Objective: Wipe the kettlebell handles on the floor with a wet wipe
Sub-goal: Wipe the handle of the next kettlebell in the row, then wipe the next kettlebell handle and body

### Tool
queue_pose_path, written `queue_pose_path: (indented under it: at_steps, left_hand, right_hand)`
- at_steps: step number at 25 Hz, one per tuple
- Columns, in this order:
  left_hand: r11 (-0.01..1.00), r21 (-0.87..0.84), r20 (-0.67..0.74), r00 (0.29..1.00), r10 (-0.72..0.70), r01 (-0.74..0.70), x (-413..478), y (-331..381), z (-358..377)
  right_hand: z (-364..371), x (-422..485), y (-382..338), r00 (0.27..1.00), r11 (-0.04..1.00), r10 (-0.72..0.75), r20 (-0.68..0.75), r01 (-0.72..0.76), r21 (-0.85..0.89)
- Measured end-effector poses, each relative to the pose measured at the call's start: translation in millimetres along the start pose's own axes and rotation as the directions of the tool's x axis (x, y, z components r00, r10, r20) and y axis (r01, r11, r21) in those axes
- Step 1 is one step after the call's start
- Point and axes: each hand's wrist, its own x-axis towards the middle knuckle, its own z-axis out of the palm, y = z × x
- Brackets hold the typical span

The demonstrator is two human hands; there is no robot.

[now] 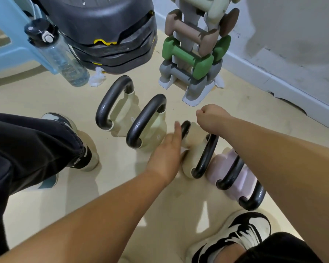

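Black kettlebell handle gripped by right hand, left hand alongside.

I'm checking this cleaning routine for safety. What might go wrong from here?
The third kettlebell looks tilted under the right hand; it may tip onto the left hand at its base. The kettlebells stand close together, so it might knock the pink kettlebell. No wipe is clearly visible, so wiping may be ineffective.
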Motion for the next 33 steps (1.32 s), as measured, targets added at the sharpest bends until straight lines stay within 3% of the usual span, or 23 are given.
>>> queue_pose_path:
  at_steps: [2,5,8,10,12,15,18,22,29,33]
  left_hand:
    - [0.976,-0.187,0.093,0.991,-0.098,0.114,-26,-10,2]
    - [0.971,-0.179,0.137,0.982,-0.133,0.157,-43,-18,-20]
    - [0.963,-0.27,-0.182,0.983,-0.033,-0.018,-41,-5,-57]
    - [0.899,-0.418,-0.298,0.954,0.0,-0.131,-38,10,-74]
    - [0.796,-0.602,-0.175,0.983,-0.059,-0.06,-35,24,-84]
    - [0.668,-0.739,0.024,0.994,-0.103,0.088,-34,30,-82]
    - [0.694,-0.715,0.054,0.996,-0.069,0.087,-33,28,-73]
    - [0.695,-0.716,0.101,0.995,0.012,0.064,-31,31,-62]
    - [0.809,-0.586,0.059,0.998,-0.002,0.037,-22,31,-41]
    - [0.748,-0.644,0.244,0.97,0.007,0.156,-20,34,-27]
  right_hand:
    - [-2,-16,-11,0.999,0.997,-0.047,0.015,0.048,-0.057]
    - [-1,-47,-23,0.992,0.991,-0.125,-0.022,0.124,-0.047]
    - [3,-84,-25,0.989,0.986,-0.111,-0.096,0.122,0.117]
    - [4,-112,-25,0.993,0.939,-0.048,-0.112,0.083,0.332]
    - [1,-136,-26,0.996,0.823,0.048,-0.079,0.006,0.569]
    - [5,-156,-19,0.994,0.727,0.106,-0.018,-0.065,0.684]
    - [21,-159,-1,0.987,0.678,0.16,0.007,-0.115,0.726]
    - [34,-141,31,0.946,0.501,0.324,0.026,-0.195,0.843]
    - [35,-112,53,0.904,0.73,0.311,-0.295,-0.029,0.682]
    - [34,-100,58,0.845,0.746,0.365,-0.39,-0.015,0.665]
